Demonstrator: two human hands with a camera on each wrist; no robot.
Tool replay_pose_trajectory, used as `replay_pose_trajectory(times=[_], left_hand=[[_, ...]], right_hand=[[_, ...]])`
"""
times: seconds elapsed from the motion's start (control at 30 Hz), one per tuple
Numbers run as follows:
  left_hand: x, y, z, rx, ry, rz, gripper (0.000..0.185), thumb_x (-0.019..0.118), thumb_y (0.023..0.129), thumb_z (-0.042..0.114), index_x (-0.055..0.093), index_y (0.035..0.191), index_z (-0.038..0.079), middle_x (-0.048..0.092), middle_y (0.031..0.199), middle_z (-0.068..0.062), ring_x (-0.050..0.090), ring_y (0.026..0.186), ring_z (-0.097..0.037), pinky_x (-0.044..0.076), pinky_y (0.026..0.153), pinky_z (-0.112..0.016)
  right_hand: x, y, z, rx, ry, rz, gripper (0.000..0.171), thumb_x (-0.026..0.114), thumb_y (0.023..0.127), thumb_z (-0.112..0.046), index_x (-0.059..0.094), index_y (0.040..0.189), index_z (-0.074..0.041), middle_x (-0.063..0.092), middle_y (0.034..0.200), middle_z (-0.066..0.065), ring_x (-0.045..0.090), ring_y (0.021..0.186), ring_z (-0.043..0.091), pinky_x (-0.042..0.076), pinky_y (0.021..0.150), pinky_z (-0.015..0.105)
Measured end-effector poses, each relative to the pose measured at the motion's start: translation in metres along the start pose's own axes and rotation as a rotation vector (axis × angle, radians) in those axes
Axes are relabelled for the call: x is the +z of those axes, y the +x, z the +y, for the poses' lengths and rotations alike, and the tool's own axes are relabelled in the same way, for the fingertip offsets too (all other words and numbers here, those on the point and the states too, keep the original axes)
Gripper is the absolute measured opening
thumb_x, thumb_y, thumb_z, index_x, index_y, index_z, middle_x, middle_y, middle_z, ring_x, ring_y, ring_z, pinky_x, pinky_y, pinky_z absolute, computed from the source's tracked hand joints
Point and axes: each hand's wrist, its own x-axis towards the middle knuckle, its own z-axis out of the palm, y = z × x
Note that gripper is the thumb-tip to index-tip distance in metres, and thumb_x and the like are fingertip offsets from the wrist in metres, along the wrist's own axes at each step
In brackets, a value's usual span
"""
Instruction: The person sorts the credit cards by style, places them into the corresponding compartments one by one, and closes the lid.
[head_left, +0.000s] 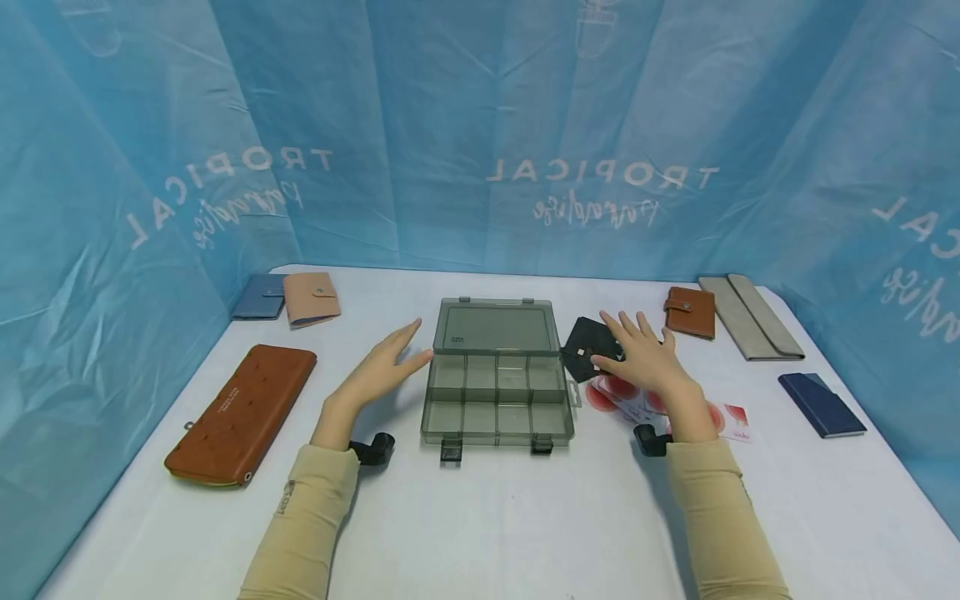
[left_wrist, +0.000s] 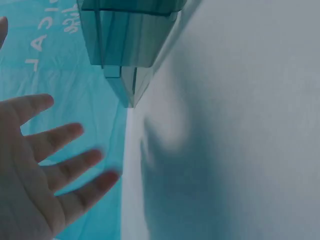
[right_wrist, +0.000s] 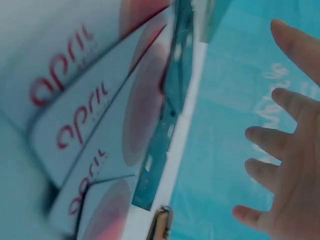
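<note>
Left hand (head_left: pixel 375 371): raised beside box, fingers straight, thumb apart, grips nothing | Right hand (head_left: pixel 647 358): raised over cards (right_wrist: pixel 112 135) and black item (head_left: pixel 588 342), fingers spread, grips nothing | Box (head_left: pixel 497 355): mid-table (head_left: pixel 480 533), between hands; translucent smoky grey, lid back, two rows of compartments, front latches down | Cards: white, red circles, fanned

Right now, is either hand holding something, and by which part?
Nothing is held. The left hand is beside the box; the right hand hovers near the cards.
</note>
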Motion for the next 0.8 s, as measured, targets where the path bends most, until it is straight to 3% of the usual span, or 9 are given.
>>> replay_pose_trajectory(times=[0.13, 0.2, 0.3, 0.53, 0.8], left_hand=[[0.002, -0.001, -0.003, -0.094, -0.298, -0.129, 0.077, 0.046, 0.092, 0.05, 0.009, 0.15, 0.019, 0.02, 0.151, -0.017, 0.054, 0.104, -0.036, 0.047, 0.087, -0.047], [0.004, -0.002, -0.005, -0.147, -0.444, -0.205, 0.078, 0.049, 0.092, 0.047, 0.005, 0.15, 0.021, 0.019, 0.151, -0.017, 0.056, 0.094, -0.032, 0.052, 0.077, -0.041], [0.006, 0.0, -0.01, -0.18, -0.578, -0.289, 0.08, 0.053, 0.091, 0.039, 0.002, 0.15, 0.022, 0.014, 0.152, -0.017, 0.054, 0.097, -0.027, 0.055, 0.071, -0.037], [0.012, 0.005, -0.023, -0.182, -0.696, -0.335, 0.086, 0.064, 0.084, 0.012, 0.008, 0.15, 0.017, 0.009, 0.153, -0.017, 0.052, 0.108, -0.032, 0.055, 0.072, -0.039], [0.015, 0.007, -0.029, -0.181, -0.747, -0.363, 0.087, 0.063, 0.083, 0.006, 0.009, 0.15, 0.018, 0.006, 0.154, -0.016, 0.04, 0.123, -0.044, 0.053, 0.081, -0.044]], right_hand=[[0.001, 0.022, 0.002, -0.002, 0.047, -0.064, 0.079, 0.053, 0.089, -0.048, 0.014, 0.15, -0.016, 0.018, 0.15, 0.022, 0.01, 0.136, 0.045, 0.006, 0.1, 0.071], [0.003, 0.034, 0.003, 0.003, 0.071, -0.096, 0.079, 0.055, 0.088, -0.044, 0.015, 0.15, -0.015, 0.021, 0.149, 0.022, 0.016, 0.135, 0.045, 0.011, 0.099, 0.071], [0.004, 0.05, 0.002, 0.017, 0.092, -0.149, 0.081, 0.058, 0.087, -0.041, 0.014, 0.15, -0.014, 0.024, 0.149, 0.02, 0.026, 0.131, 0.046, 0.015, 0.097, 0.072], [0.003, 0.072, -0.001, 0.073, 0.048, -0.271, 0.086, 0.063, 0.085, -0.036, 0.012, 0.15, -0.012, 0.025, 0.147, 0.025, 0.026, 0.129, 0.05, 0.011, 0.099, 0.073], [0.003, 0.083, 0.003, 0.088, 0.011, -0.295, 0.089, 0.069, 0.081, -0.032, 0.015, 0.149, -0.011, 0.026, 0.143, 0.029, 0.028, 0.127, 0.05, 0.015, 0.099, 0.072]])
